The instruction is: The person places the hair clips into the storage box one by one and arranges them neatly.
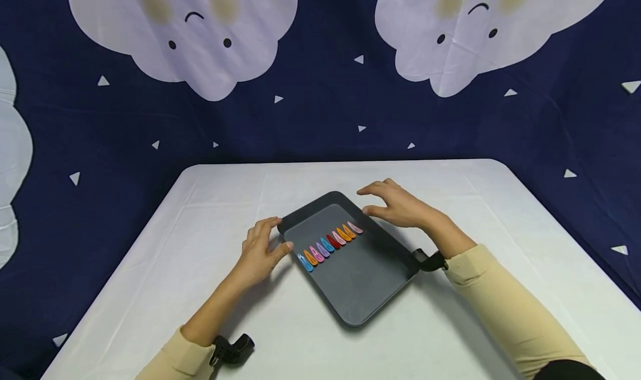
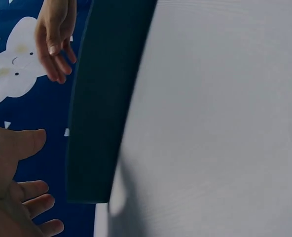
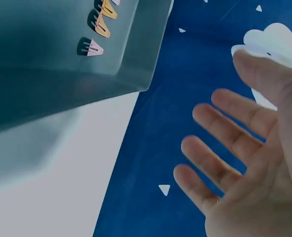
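Observation:
A dark grey rectangular tray (image 1: 368,274) sits at an angle on the white table. Across it runs a slanting row of several snap hair clips (image 1: 333,241) in blue, orange, pink, purple and red. Beside the tray's left corner is my left hand (image 1: 260,252), its fingers spread and holding nothing; the left wrist view shows that hand (image 2: 13,182) a little apart from the tray wall (image 2: 109,98). My right hand (image 1: 398,205) hovers by the upper right edge, thumb close to the rim. In the right wrist view its fingers (image 3: 225,123) are extended and hold nothing.
The white table (image 1: 225,196) extends around the tray on all sides. Behind it hangs a dark blue cloth (image 1: 320,129) with white clouds and small triangles. A black wrist camera (image 1: 234,351) is strapped to the left wrist, another (image 1: 429,260) to the right, overlapping the tray's right corner in the head view.

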Available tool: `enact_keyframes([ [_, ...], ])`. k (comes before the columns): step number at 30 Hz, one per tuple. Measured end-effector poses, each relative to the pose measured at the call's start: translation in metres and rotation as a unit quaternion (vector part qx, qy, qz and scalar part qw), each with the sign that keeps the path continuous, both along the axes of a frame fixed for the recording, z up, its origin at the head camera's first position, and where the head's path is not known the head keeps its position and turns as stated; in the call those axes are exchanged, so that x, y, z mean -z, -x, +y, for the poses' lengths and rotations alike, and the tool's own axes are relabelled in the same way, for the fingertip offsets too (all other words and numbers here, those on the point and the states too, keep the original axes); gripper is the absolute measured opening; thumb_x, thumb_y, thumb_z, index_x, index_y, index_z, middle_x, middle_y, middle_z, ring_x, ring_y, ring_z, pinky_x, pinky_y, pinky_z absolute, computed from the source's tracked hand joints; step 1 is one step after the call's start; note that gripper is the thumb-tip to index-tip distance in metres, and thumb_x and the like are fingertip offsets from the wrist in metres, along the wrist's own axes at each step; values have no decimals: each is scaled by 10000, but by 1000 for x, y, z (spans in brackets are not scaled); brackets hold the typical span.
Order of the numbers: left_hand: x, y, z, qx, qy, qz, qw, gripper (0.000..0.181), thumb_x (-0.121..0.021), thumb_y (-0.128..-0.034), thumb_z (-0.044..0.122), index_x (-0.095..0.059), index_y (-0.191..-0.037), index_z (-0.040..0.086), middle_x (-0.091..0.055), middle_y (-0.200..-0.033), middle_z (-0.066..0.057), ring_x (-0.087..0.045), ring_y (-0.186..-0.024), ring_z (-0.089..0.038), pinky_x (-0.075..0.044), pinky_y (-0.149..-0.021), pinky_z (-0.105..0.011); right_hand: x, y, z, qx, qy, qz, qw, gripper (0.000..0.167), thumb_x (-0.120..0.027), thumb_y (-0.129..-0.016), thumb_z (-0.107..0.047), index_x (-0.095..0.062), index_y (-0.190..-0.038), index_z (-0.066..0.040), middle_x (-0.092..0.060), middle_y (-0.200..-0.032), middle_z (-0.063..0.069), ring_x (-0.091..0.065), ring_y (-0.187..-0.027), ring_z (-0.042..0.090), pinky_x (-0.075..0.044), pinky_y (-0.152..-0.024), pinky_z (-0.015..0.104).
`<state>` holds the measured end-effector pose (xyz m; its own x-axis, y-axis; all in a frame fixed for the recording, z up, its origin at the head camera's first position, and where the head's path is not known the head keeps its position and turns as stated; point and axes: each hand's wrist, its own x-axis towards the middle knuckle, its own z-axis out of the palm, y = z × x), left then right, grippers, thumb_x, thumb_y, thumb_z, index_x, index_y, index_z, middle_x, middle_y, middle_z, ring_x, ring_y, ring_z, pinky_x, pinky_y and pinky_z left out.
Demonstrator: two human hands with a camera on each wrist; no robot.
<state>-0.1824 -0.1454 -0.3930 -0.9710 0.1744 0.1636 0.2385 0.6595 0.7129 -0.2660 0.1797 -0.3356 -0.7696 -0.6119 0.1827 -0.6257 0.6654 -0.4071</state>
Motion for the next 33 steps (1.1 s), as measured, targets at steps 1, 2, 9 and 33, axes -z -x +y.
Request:
enact_keyframes([
  [1, -2, 0, 0, 0, 47, 68, 10000, 622, -613, -901, 317, -358, -1413, 72, -335, -1468, -116, -258, -1348, -329, -177, -1041, -538, -1, -2, 2, 81, 26, 86, 9999, 444, -624, -902, -267, -553, -1299, -82, -568, -1323, 99, -465, -1154, 288, -383, -980, 468],
  [2, -5, 0, -1, -7, 85, 141, 9999, 613, -612, -901, 316, -366, -1408, 73, -349, -1461, -115, -266, -1344, -329, -178, -1042, -538, -1, -3, 4, 155, 37, 177, 9997, 443, -625, -900, -263, -554, -1296, -77, -571, -1318, 101, -463, -1156, 287, -380, -980, 469],
  [9, -23, 0, -4, -137, 449, 767, 9959, 559, -631, -886, 309, -442, -1360, 81, -446, -1406, -143, -330, -1322, -335, -224, -1024, -522, -2, -14, 19, 575, 134, 526, 9969, 450, -618, -906, -269, -540, -1304, -73, -549, -1334, 126, -451, -1144, 303, -366, -966, 496],
  [33, -34, 4, -18, -472, 1564, 1960, 9669, 591, -653, -863, 300, -447, -1354, 45, -418, -1436, -175, -294, -1369, -386, -214, -1084, -563, 16, -61, 71, 1402, 89, 2144, 9666, 460, -695, -832, -188, -564, -1245, -31, -548, -1304, 181, -444, -1131, 384, -337, -861, 531],
])
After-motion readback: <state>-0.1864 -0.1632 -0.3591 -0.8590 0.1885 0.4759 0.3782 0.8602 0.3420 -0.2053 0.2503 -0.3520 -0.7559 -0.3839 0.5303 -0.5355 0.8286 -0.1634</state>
